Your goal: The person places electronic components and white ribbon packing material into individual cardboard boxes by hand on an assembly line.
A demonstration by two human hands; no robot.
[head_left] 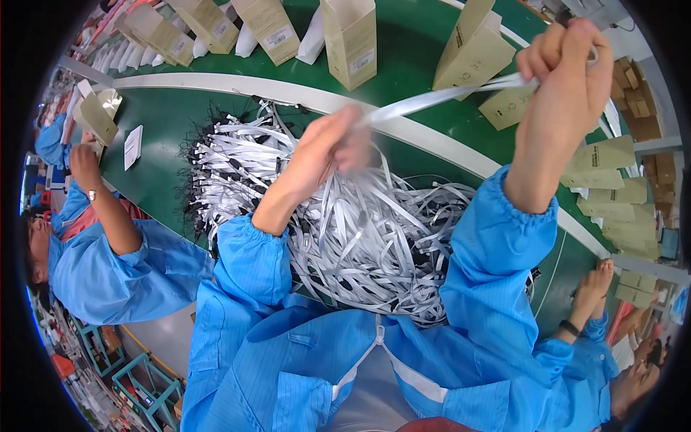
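A white lanyard [425, 103] is stretched between my two hands above the table. My right hand [568, 83], raised at the upper right, is closed round one end of it, and a small loop shows past the fingers. Lower and further left, my left hand [324, 151] is closed on the other end; motion smears its fingertips. Beneath the hands lies a large tangled pile of white lanyards [360, 237] with black cords and clips. Toward the left of the pile the straps lie more evenly, their thin black cords pointing outward.
A white rail [288, 88] curves across the green table [155, 158]. Beyond it stand several open beige boxes [350, 47] with white packets between them. One co-worker [122, 266] sits at the left near an open box [96, 119] and a white card [132, 147]; another person's hands [594, 288] rest at the right.
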